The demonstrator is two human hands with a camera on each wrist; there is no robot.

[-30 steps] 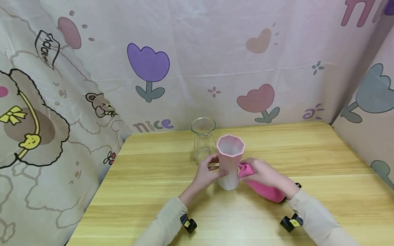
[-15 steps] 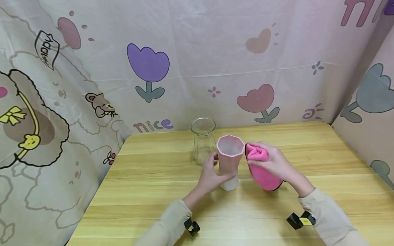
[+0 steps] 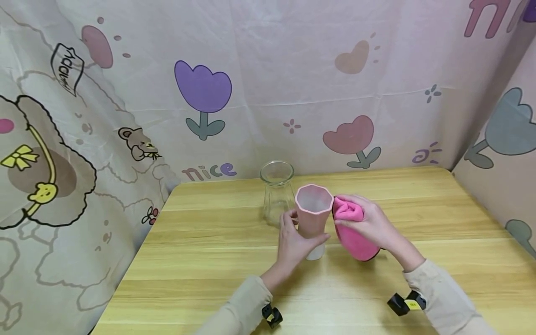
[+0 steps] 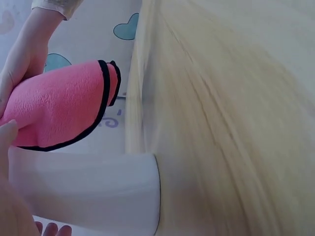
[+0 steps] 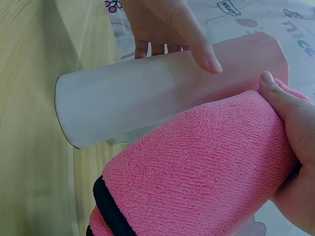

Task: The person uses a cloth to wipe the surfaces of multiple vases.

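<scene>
A tall pink-and-white vase (image 3: 313,222) with an eight-sided rim stands upright on the wooden table. Around its near left side my left hand (image 3: 292,244) grips it, thumb across the front. In the right wrist view the left thumb (image 5: 204,55) lies along the vase's upper half. My right hand (image 3: 374,225) holds a folded bright pink cleaning cloth (image 3: 356,239) with black edging, its top right at the vase's rim on the right. The cloth's lower part hangs down beside the vase, apart from its white base in the left wrist view.
A clear glass vase (image 3: 277,197) with a flared rim stands just behind and left of the pink one. The wooden table (image 3: 201,260) ends at a printed fabric backdrop (image 3: 259,83) along the back. More fabric hangs at both sides.
My right hand has lifted the cloth from the vase's mid-height up to its rim. The left hand has shifted right around the vase's front. The vase stays in place.
</scene>
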